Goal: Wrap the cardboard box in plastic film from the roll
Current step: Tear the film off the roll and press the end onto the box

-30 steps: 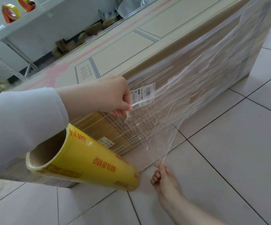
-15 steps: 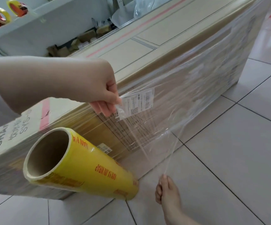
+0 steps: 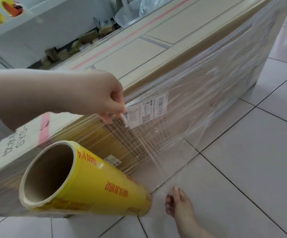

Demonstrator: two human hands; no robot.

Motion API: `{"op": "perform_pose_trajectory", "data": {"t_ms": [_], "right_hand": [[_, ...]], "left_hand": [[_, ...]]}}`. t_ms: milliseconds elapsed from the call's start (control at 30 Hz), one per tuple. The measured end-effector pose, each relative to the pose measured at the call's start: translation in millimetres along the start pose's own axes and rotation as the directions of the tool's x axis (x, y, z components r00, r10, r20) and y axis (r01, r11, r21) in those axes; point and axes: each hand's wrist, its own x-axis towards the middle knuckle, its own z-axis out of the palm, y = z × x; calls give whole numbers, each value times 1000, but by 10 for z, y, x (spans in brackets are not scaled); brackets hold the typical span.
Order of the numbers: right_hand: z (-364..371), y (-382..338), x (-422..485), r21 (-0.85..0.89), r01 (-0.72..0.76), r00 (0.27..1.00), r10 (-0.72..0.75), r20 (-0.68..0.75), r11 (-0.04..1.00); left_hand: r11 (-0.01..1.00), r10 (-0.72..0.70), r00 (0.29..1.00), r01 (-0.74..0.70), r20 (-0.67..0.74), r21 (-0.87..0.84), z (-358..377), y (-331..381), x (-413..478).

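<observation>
Down on the white tiled floor (image 3: 242, 169), the long brown cardboard box (image 3: 139, 54) lies with its long axis running near-left to far-right. Now the left hand (image 3: 105, 100) pinches the clear plastic film (image 3: 156, 148) at its top edge, and the right hand (image 3: 177, 201), fingers curled, pinches the bottom edge. Best pull both evenly, taut against the side. At near left, the yellow film roll (image 3: 105, 186) points its far end rightward.
</observation>
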Motion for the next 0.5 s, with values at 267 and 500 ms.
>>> {"op": "perform_pose_trajectory", "data": {"t_ms": [267, 500], "right_hand": [[33, -321, -101, 454, -165, 986, 133, 102, 876], [155, -64, 72, -392, 104, 991, -129, -38, 914]], "left_hand": [[999, 29, 996, -32, -82, -26, 133, -59, 30], [999, 18, 996, -14, -83, 47, 156, -123, 37]]}}
